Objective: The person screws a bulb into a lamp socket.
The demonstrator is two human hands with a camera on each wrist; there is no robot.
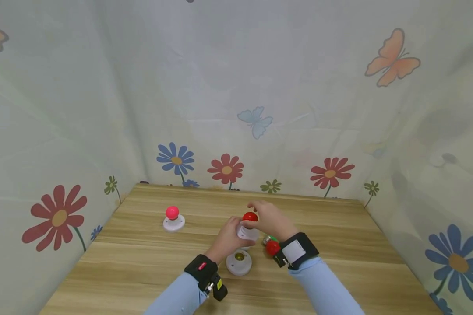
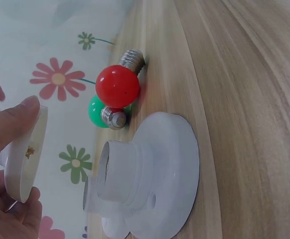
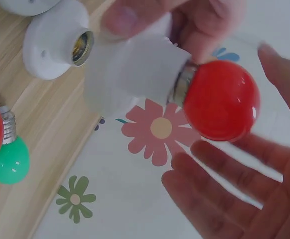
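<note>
A creased pale cloth backdrop (image 1: 236, 78), printed with flat-petalled flowers and butterflies, rises behind my wooden table (image 1: 134, 262), whose boards show long streaky grain. My two forearms reach forward in light blue sleeves (image 1: 173, 297), black straps (image 1: 202, 271) round both wrists. My left hand (image 1: 227, 239) grips a white lamp holder (image 3: 135, 69) by its round base, thumb on one face and fingers on the other, tilted above the table. My right hand (image 1: 273, 221) arches round its bulb, fingers spread wide and thumb standing off; whether any fingertip touches the glossy globe I cannot tell.

I count four smooth white lamp holders: the one I hold, a bare-socketed holder (image 1: 238, 266) below, a partly hidden holder (image 2: 115, 226) just beside that, and a far-left holder (image 1: 174, 225) carrying a pinkish-red bulb (image 1: 172, 213). There are four round bulbs: that one, the red bulb (image 3: 219, 102) seated in my held holder with some metal thread showing, and a loose red bulb (image 2: 117, 86) lying against a green bulb (image 2: 96, 110).
</note>
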